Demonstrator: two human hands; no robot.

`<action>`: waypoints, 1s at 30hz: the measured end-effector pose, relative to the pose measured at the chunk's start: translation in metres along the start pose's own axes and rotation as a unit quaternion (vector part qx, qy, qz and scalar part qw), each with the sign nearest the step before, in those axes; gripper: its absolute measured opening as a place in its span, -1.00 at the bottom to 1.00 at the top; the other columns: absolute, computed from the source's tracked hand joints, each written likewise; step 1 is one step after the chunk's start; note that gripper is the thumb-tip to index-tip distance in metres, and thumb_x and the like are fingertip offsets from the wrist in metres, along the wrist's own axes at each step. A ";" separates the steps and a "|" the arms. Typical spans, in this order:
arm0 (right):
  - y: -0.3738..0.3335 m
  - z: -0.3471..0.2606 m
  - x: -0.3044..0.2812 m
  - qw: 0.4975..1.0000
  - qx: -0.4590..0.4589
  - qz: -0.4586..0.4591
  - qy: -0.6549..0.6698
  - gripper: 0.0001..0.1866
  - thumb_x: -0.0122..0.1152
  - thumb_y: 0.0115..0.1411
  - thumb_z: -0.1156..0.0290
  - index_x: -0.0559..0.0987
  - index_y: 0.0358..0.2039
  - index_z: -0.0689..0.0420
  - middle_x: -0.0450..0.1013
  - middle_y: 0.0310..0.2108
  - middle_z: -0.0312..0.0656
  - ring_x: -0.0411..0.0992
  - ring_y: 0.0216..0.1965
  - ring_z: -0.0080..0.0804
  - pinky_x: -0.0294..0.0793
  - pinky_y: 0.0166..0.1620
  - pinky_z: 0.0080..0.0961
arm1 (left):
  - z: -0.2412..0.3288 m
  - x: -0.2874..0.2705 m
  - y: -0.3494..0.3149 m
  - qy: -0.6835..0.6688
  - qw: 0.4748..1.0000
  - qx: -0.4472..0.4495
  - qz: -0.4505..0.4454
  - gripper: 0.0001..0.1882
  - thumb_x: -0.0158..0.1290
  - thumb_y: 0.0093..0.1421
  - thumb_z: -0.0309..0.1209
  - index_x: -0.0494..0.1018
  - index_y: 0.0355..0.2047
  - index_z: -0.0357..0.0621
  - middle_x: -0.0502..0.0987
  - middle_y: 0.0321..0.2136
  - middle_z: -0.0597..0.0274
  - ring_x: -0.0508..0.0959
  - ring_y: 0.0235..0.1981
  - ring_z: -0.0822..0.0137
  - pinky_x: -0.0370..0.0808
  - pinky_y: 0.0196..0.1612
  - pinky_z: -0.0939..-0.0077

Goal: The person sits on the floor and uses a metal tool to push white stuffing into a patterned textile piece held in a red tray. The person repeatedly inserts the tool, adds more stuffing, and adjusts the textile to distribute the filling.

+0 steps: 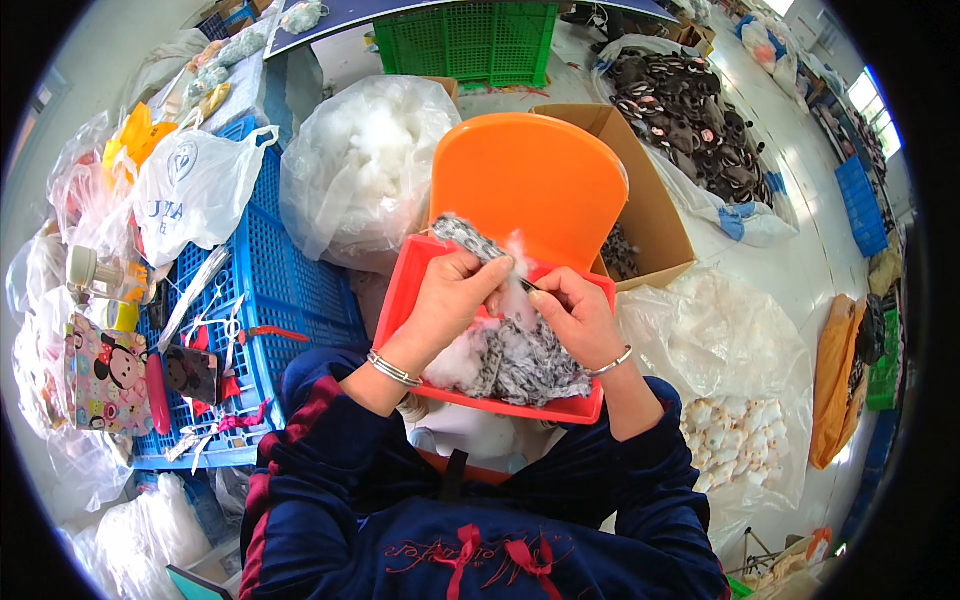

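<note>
In front of me a red plastic tray (398,283) holds black-and-white mottled plush pieces (540,365) and a tuft of white stuffing (455,365). Above the tray, my left hand (450,292) is closed on a small mottled plush piece (466,236), whose far end sticks out past the fingers. White fluff (517,255) shows beside it. My right hand (580,318) pinches a thin dark tool (529,284), its tip pointing at the left fingers. The tool's exact kind is too small to make out.
Behind the tray stands an orange chair (530,185), with a cardboard box (650,205) to its right. A clear bag of white stuffing (372,160) lies left of the chair. Blue crates (295,280) hold scissors, a phone and bags. A sack of dark pieces (685,120) sits far right.
</note>
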State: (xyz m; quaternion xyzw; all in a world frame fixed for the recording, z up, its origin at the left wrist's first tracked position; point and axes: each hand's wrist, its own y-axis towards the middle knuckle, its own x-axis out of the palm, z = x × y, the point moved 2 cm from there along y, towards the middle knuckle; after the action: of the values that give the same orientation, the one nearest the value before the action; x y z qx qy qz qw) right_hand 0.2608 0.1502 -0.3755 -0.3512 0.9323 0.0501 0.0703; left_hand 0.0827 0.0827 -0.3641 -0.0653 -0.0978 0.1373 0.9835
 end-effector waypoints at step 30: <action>0.000 -0.008 -0.004 0.996 -0.043 0.034 -0.070 -0.89 0.20 0.22 0.49 0.48 -0.38 0.25 0.40 -0.57 -0.26 0.32 -0.52 -0.62 0.33 -0.44 -0.60 | 0.006 -0.012 0.006 -0.048 0.999 0.018 -0.005 -0.75 0.11 0.28 -0.37 0.51 -0.53 -0.18 0.41 -0.66 0.47 0.34 -0.63 0.65 0.27 -0.53 0.72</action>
State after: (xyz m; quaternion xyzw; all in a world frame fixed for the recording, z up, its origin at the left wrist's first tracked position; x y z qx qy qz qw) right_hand 0.2629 0.1510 -0.3671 -0.3179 0.9334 0.1169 0.1188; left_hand 0.0684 0.0855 -0.3612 -0.0405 -0.1430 0.1370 0.9794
